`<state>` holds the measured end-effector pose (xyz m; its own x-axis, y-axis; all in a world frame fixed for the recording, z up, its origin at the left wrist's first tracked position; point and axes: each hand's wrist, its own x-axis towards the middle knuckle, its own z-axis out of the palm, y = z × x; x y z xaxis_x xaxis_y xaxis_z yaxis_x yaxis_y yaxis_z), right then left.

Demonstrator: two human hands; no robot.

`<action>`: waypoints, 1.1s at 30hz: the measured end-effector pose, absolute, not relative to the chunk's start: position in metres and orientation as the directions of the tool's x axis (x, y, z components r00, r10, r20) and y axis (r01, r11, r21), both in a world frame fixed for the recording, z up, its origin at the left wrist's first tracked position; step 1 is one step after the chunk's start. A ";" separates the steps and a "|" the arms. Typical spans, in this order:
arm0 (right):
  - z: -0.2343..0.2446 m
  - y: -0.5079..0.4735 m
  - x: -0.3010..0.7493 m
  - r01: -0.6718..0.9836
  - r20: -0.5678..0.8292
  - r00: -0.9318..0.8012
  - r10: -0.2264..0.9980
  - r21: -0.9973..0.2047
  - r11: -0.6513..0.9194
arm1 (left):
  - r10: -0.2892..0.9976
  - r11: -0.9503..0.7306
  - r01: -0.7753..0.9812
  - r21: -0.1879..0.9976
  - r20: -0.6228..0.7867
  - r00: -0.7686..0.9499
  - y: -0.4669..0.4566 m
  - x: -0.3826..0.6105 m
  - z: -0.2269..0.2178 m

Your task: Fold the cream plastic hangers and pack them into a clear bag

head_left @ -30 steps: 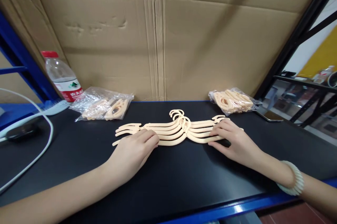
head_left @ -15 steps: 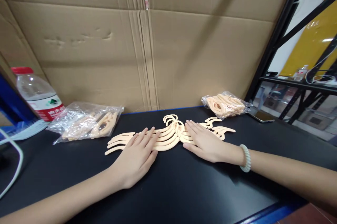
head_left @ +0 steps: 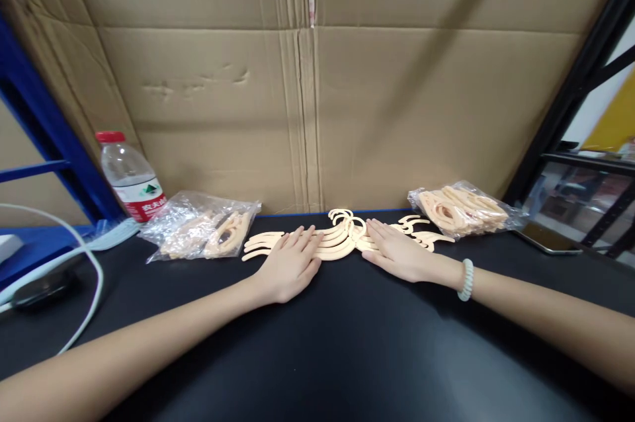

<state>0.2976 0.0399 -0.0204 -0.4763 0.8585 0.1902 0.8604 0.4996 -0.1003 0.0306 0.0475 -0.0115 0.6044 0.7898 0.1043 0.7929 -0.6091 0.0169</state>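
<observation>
Several beige plastic clothes hangers (head_left: pixel 338 249) lie side by side on the black tabletop, their hooks toward the cardboard at the back. My left hand (head_left: pixel 292 264) rests flat over the left arms of the hangers, fingers stretched out. Across the right arms lies my right hand (head_left: pixel 399 251), also flat with fingers extended, covering part of them. Neither hand grips anything. A pale coiled band (head_left: pixel 465 280) circles my right wrist.
Clear plastic bags of beige hangers stand at the left (head_left: pixel 203 227) and right (head_left: pixel 461 208). A red-capped water bottle (head_left: pixel 133 177) is behind the left bag. A phone (head_left: pixel 548 238) lies at the right. A white cable (head_left: pixel 96 276) loops at the left; a cardboard sheet (head_left: pixel 223 91) closes the back.
Both hands and the hangers under them have moved away from me, closer to the cardboard. The camera view has turned left. Both hands remain flat.
</observation>
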 end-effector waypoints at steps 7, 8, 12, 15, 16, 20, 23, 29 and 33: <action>-0.026 0.049 0.297 0.853 0.214 -0.488 0.846 -0.088 0.514 | 0.775 -0.629 0.777 0.022 0.103 0.624 0.056 0.026 -0.011; -0.026 0.049 0.297 0.857 0.214 -0.483 0.849 -0.084 0.509 | 0.771 -0.633 0.774 0.024 0.105 0.628 0.057 0.026 -0.012; -0.020 0.033 0.291 0.843 0.337 -0.496 0.800 -0.031 0.536 | 0.738 -0.654 0.755 0.036 0.247 0.628 0.042 0.025 -0.010; -0.012 0.000 0.279 0.731 0.425 -0.614 0.665 -0.012 0.683 | 0.595 -0.789 0.613 0.046 0.311 0.741 0.009 0.023 -0.005; -0.010 -0.013 0.274 0.667 0.413 -0.666 0.621 -0.043 0.744 | 0.543 -0.835 0.546 0.076 0.286 0.790 -0.004 0.023 -0.003; -0.005 -0.048 0.262 0.483 0.276 -0.802 0.530 -0.222 0.847 | 0.403 -0.905 0.351 0.241 0.222 0.888 -0.034 0.022 0.004; -0.002 -0.050 0.263 0.453 0.227 -0.820 0.525 -0.304 0.838 | 0.380 -0.902 0.305 0.305 0.230 0.896 -0.032 0.024 0.007; 0.010 -0.042 0.267 0.457 0.189 -0.827 0.530 -0.324 0.829 | 0.406 -0.891 0.342 0.299 0.189 0.894 -0.025 0.026 0.012; 0.010 -0.043 0.264 0.464 0.257 -0.812 0.524 -0.260 0.847 | 0.382 -0.904 0.325 0.279 0.184 0.906 -0.026 0.024 0.011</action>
